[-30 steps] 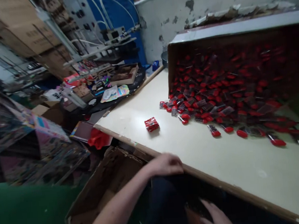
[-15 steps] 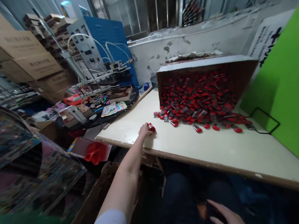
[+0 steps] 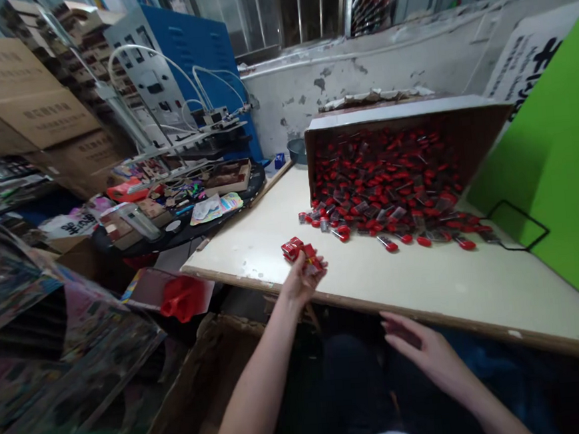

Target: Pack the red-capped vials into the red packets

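Observation:
My left hand [image 3: 302,279] is at the table's front edge, its fingers closed around red packets [image 3: 297,251] that stick out above it. A brown cardboard carton [image 3: 478,128] lies tipped on its side on the cream table [image 3: 415,284]. Spilling from its mouth is a heap of small red items in clear plastic sleeves [image 3: 383,196]. My right hand [image 3: 420,347] hangs below the table edge over my lap, fingers apart and holding nothing. Neither hand touches the heap.
A round dark table [image 3: 248,197] crowded with packages and papers stands left of the cream table. Behind it is a blue machine [image 3: 178,72] with white tubes. A bright green panel [image 3: 551,176] rises on the right, and an open cardboard box [image 3: 199,411] sits below the table edge.
My left hand has picked the red packets off the table and drawn back toward the front edge. My right hand has risen toward the edge. The view has barely shifted.

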Motion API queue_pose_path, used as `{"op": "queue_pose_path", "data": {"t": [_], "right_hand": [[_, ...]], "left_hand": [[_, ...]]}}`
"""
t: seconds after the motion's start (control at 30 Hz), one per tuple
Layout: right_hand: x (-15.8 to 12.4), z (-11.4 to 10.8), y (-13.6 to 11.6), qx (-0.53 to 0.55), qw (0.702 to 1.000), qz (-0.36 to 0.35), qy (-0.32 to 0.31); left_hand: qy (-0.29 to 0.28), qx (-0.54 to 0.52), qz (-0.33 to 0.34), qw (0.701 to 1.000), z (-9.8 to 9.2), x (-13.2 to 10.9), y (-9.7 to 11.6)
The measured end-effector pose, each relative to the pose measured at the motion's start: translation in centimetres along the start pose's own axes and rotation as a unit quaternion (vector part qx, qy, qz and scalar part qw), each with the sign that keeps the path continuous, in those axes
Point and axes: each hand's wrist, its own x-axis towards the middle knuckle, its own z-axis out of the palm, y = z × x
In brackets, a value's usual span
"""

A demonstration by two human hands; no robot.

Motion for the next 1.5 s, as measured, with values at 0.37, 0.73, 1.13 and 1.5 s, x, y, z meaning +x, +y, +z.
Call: {"op": "queue_pose_path", "data": {"t": [0.37,0.73,1.13,1.5], "right_hand": [[2.7,1.1,-8.2,-0.065,0.947,-0.226,0.217],[4.2,-2.6,-4.4,-0.173,0.966,-0.169,0.093],[7.1,-4.9,1.8,0.246,0.963,0.048,0.096],[11.3,-10.5,6.1,0.355,0.815,0.076,0.452]], "left_hand": [[-0.152,-0.254,-0.202,0.934,7.0,-7.5,-2.5],[-0.162,-0.021,-0.177,0.971,9.2,-5.2,-7.0],[-0.106,0.232,-0.153,0.955,11.2,-1.6,-10.5],[-0.091,0.210,-0.209,0.951,9.6,-1.0,-12.2]]}}
